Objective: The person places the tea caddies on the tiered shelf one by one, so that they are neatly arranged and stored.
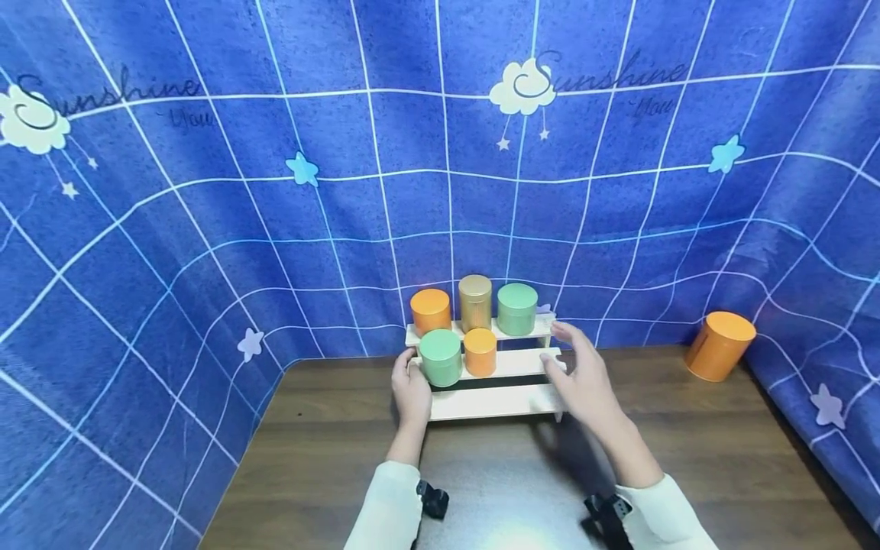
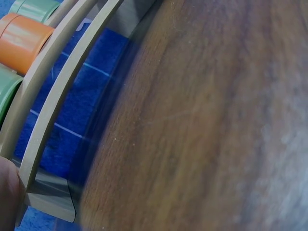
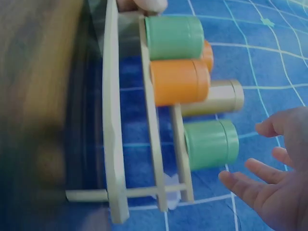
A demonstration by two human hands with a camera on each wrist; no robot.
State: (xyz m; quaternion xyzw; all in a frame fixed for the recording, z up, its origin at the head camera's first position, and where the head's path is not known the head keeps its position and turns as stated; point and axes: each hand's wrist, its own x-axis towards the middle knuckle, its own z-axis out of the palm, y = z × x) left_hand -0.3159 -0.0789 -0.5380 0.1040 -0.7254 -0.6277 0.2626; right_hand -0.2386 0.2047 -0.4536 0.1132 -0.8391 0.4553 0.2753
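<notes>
A pale three-tier display rack [image 1: 491, 402] stands on the table near the back cloth. My left hand [image 1: 412, 389] grips its left end, with a fingertip on the wood in the left wrist view. A green canister [image 1: 441, 359] and a small orange canister [image 1: 480, 354] sit on the middle tier. On the top tier are an orange canister [image 1: 431, 309], a taller gold canister [image 1: 475, 303] and another green canister [image 1: 517, 309]. My right hand [image 1: 584, 380] is at the rack's right end, fingers spread and holding nothing; in the right wrist view a gap separates them from the top-tier green canister [image 3: 211, 144].
A larger orange canister [image 1: 720, 347] stands at the table's back right, close to the cloth. Blue gridded cloth [image 1: 412, 206] hangs behind and along both sides. The dark wooden table [image 1: 330, 458] extends in front of the rack.
</notes>
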